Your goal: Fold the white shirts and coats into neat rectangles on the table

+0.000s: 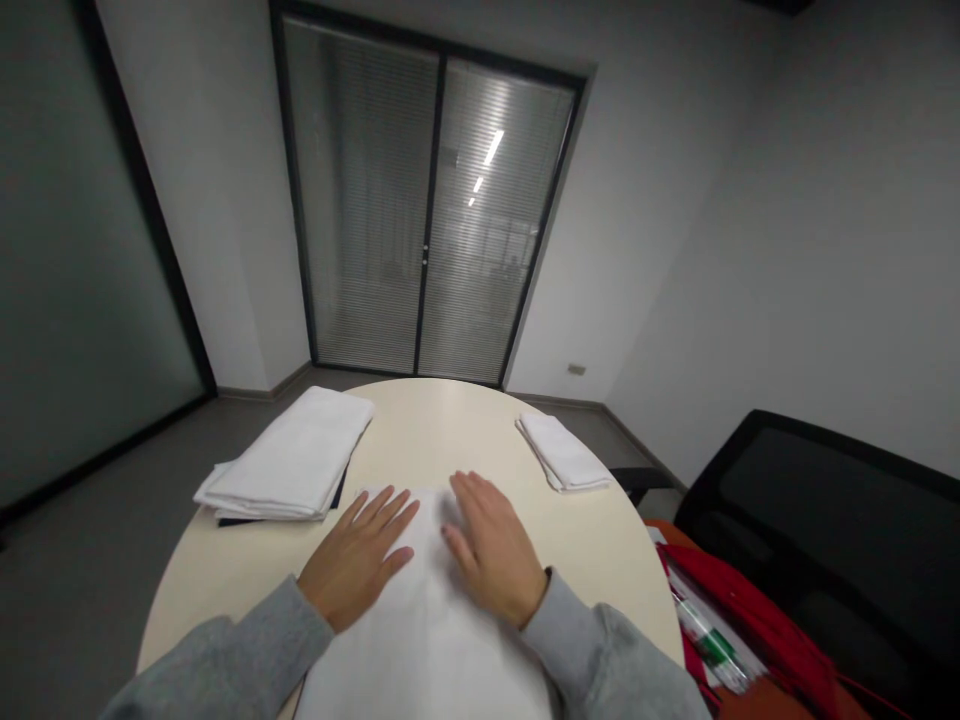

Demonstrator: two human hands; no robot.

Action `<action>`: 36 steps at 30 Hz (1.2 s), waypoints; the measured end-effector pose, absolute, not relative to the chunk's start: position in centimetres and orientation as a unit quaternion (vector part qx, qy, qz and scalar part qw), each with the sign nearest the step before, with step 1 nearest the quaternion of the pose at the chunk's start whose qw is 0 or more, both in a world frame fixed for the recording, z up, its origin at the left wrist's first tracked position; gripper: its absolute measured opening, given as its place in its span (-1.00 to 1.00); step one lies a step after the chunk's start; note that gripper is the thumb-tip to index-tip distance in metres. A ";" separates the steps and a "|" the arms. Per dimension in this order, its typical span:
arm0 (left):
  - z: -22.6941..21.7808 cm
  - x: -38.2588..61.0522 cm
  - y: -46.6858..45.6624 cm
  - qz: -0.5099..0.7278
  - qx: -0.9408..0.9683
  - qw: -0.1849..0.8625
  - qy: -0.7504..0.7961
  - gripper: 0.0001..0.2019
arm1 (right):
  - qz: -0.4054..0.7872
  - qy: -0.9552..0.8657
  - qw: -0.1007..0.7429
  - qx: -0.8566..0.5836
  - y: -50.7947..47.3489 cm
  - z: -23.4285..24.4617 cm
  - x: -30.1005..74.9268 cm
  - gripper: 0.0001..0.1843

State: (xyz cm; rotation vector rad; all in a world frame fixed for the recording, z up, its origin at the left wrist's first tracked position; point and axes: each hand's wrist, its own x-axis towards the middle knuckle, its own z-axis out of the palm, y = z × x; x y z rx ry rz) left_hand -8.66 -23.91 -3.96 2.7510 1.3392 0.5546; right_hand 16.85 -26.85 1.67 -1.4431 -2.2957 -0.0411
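Note:
A white cloth (420,640) lies spread on the round table in front of me, its near end running out of the bottom of the view. My left hand (361,560) rests flat on its left edge, fingers apart and pointing forward. Over the cloth's far right part is my right hand (491,550), its fingers stretched out close together and the thumb apart. Whether the right palm touches the cloth I cannot tell. Neither hand grips anything. Both wrists come out of grey sleeves.
A thick stack of folded white cloths (292,455) sits at the table's left edge, something dark under it. A smaller folded white cloth pile (562,452) lies at the right edge of the cream table (431,425). Right of it stands a black chair (817,530) with a red bag (742,600).

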 end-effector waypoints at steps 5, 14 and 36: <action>-5.2 -9.1 -23.4 0.178 0.879 0.016 0.442 -0.46 | 0.072 -0.837 0.123 -0.529 -27.9 -1.9 16.2 -0.18; -5.1 -9.1 -22.6 0.176 0.849 0.033 0.498 -0.39 | 0.062 -0.781 0.092 -0.614 -26.5 -2.7 18.4 -0.14; -3.0 -8.3 -38.9 0.208 0.895 -0.240 0.313 -0.27 | 0.081 -0.910 0.059 -0.402 -40.7 -1.3 16.1 -0.01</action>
